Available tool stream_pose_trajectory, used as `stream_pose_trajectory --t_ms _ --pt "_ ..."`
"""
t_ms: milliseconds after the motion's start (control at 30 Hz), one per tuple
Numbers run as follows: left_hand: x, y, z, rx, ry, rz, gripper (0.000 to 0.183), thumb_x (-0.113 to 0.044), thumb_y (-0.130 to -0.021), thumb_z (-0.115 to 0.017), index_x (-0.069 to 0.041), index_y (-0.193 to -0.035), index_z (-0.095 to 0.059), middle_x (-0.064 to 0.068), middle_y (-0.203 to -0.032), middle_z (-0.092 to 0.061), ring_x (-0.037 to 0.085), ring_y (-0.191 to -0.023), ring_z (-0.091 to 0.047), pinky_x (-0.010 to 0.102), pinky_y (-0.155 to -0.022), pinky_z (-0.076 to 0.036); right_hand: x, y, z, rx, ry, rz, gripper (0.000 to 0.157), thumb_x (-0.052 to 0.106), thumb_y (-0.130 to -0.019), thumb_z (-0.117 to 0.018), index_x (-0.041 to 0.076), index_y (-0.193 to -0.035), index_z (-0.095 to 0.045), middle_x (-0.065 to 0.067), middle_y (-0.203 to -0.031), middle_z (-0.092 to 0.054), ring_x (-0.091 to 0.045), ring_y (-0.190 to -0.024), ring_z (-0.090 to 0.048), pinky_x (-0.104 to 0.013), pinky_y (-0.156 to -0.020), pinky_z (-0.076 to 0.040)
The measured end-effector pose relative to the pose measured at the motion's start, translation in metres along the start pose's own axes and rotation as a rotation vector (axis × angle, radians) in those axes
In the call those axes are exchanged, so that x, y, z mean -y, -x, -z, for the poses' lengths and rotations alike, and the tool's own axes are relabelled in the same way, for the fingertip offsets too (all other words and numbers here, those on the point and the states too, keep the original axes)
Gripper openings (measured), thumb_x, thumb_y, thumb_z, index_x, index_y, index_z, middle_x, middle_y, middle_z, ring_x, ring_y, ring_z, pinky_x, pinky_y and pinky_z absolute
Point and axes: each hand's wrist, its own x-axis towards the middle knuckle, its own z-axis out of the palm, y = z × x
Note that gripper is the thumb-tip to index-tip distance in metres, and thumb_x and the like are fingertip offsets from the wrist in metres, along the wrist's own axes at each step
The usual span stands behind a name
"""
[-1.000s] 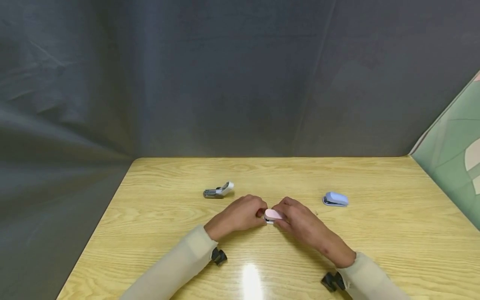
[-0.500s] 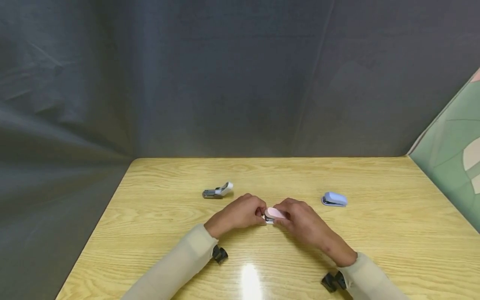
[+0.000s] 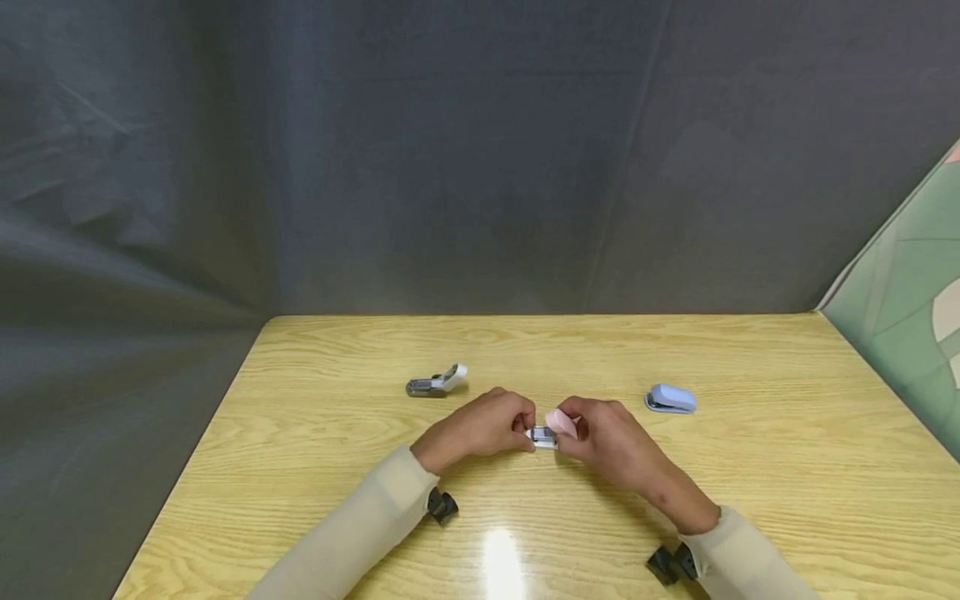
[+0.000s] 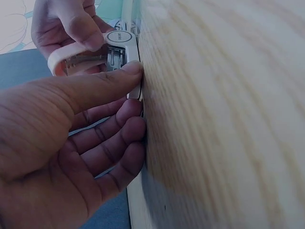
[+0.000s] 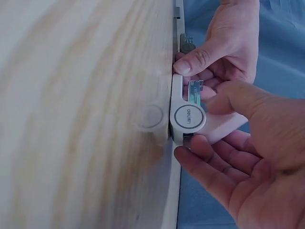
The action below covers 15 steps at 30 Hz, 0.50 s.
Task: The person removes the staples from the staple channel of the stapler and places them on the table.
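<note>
Plainly, left hand (image 3: 487, 425): one of two, thumb and fingers pinching one end of the base (image 5: 177, 90) of the pink stapler (image 3: 561, 423).
Right hand (image 3: 609, 437): the other, pinching that stapler's lid (image 5: 224, 126).
Pink stapler: between the two hands, base on the table (image 3: 570, 550), lid tilted up.
Staplers: three; the grey stapler (image 3: 437, 384), lid up too, left of the pink stapler and beyond it; the blue stapler (image 3: 671, 398), lid down, to its right and slightly beyond.
Sleeves (image 3: 360, 517): two, nearer the wearer than the pink stapler.
Black clips (image 3: 442, 506): two, one by each cuff.
Curtain (image 3: 450, 167): behind the pink stapler, past the table's far edge.
Wrist views: a ringed, lettered disc (image 5: 189, 116) on the pink stapler's side, hidden from the head view.
Head view: both sleeves and the whole blue stapler, beyond the right wrist view.
</note>
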Motion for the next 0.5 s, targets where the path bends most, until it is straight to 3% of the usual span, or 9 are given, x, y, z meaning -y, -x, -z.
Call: stream_pose_trajectory --t_ms 233,500 --pt "0.0000 0.0015 0.0018 0.017 -0.007 0.008 0.023 -0.017 -0.090 -0.083 -0.017 -0.081 -0.062 -0.007 -0.067 -0.054 0.006 -0.059 -0.044 0.021 -0.060 -0.039 -0.0012 0.0020 -0.0015 -0.024 -0.010 0.025 0.013 0.000 -0.089 -0.071 0.003 -0.102 -0.068 0.001 -0.085 -0.070 -0.006 -0.073 -0.065 -0.025 -0.060 -0.052" --pt "-0.0036 0.0005 0.0026 0.032 -0.016 0.002 0.024 -0.016 -0.092 -0.081 -0.017 -0.080 -0.061 -0.006 -0.066 -0.052 0.007 -0.056 -0.041 0.021 -0.058 -0.037 -0.0017 0.0042 0.0032 0.042 -0.060 -0.015 0.014 -0.001 -0.092 -0.067 0.007 -0.102 -0.060 0.007 -0.074 -0.056 -0.004 -0.056 -0.041 -0.023 -0.052 -0.037"
